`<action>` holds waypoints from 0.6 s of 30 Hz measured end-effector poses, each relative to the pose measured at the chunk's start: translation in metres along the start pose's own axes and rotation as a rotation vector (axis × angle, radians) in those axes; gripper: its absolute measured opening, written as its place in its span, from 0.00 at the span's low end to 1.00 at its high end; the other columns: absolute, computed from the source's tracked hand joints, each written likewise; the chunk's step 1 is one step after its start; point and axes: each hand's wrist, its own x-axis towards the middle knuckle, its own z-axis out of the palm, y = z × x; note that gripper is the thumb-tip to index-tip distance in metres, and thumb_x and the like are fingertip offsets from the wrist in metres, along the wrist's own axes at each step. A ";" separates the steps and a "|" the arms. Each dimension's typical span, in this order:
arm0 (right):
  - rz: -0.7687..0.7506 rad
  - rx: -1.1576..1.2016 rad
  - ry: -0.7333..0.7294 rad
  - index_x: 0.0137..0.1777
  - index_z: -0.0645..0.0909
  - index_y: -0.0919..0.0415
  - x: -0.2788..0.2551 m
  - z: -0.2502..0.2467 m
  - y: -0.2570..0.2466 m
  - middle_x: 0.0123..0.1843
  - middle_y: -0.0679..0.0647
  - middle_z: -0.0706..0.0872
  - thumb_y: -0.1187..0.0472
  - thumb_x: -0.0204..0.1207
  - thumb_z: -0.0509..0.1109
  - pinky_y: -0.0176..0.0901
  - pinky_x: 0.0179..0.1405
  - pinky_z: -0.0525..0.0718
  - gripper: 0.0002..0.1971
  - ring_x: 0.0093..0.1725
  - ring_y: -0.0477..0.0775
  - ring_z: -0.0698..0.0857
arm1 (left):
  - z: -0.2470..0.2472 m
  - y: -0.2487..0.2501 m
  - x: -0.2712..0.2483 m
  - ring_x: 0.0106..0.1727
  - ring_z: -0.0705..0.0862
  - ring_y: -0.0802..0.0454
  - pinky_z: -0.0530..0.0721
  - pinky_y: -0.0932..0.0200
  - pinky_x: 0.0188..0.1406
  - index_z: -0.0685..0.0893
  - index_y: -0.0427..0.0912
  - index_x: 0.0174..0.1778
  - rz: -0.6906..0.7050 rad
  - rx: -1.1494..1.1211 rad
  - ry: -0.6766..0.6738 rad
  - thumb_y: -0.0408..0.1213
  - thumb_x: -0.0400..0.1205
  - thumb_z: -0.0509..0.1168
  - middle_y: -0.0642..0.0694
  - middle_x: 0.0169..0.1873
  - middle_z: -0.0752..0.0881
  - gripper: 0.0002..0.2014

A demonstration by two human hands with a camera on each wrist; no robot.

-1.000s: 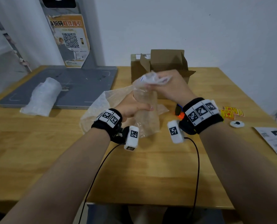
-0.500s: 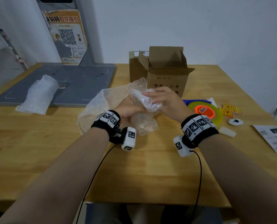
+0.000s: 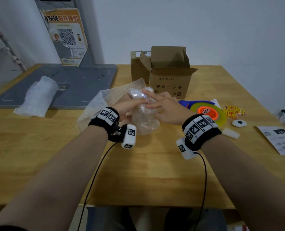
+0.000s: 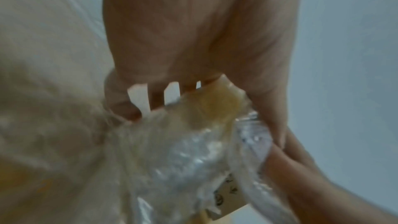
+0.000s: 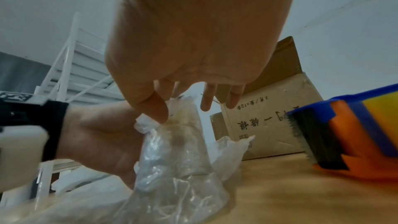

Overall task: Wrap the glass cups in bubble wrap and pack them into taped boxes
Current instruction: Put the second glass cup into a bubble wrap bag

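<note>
A glass cup wrapped in bubble wrap (image 3: 145,117) stands on the wooden table (image 3: 138,172) in front of me. My left hand (image 3: 128,107) grips its side, fingers curled round the wrap (image 4: 193,151). My right hand (image 3: 165,107) lies over the bundle's top with fingers straight and spread. Its thumb (image 5: 155,108) presses the folded end of the wrap (image 5: 178,142) down. A loose sheet of bubble wrap (image 3: 105,100) lies behind the bundle. An open cardboard box (image 3: 170,84) stands just beyond, flaps up. Another wrapped bundle (image 3: 38,95) lies at the far left.
A tape dispenser (image 3: 206,110) with an orange core sits right of my right hand, close in the right wrist view (image 5: 344,134). Fragile stickers (image 3: 233,111), a small white disc (image 3: 239,123) and a printed label (image 3: 281,140) lie further right. A grey pad (image 3: 81,82) covers the back left.
The bundle has come down from in front of the box to the table. My right hand has pushed the wrap's top end down and spread its fingers.
</note>
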 end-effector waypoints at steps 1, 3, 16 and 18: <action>0.012 0.025 0.005 0.74 0.82 0.36 0.000 0.002 -0.001 0.86 0.20 0.53 0.63 0.79 0.68 0.68 0.78 0.63 0.27 0.71 0.43 0.63 | 0.002 0.000 0.001 0.62 0.86 0.46 0.90 0.38 0.56 0.78 0.48 0.66 -0.002 0.007 0.057 0.58 0.70 0.83 0.48 0.61 0.86 0.34; 0.028 0.068 0.016 0.74 0.82 0.35 0.001 0.003 -0.003 0.85 0.18 0.57 0.63 0.79 0.68 0.66 0.79 0.63 0.27 0.71 0.41 0.62 | 0.002 -0.002 0.003 0.60 0.87 0.45 0.90 0.42 0.54 0.80 0.45 0.64 -0.003 0.054 0.108 0.58 0.71 0.82 0.47 0.56 0.87 0.32; 0.248 0.428 0.398 0.66 0.88 0.50 -0.002 -0.018 -0.018 0.60 0.44 0.83 0.49 0.71 0.85 0.37 0.54 0.83 0.23 0.53 0.40 0.83 | -0.008 0.006 -0.005 0.56 0.92 0.45 0.93 0.48 0.44 0.83 0.49 0.66 0.018 -0.389 0.270 0.51 0.70 0.83 0.46 0.58 0.92 0.30; 0.262 0.369 0.282 0.76 0.80 0.50 -0.003 -0.019 -0.025 0.68 0.46 0.80 0.45 0.65 0.88 0.41 0.60 0.82 0.39 0.61 0.44 0.81 | -0.010 0.012 -0.007 0.56 0.92 0.44 0.92 0.47 0.45 0.83 0.50 0.66 0.022 -0.452 0.265 0.51 0.74 0.81 0.45 0.58 0.92 0.26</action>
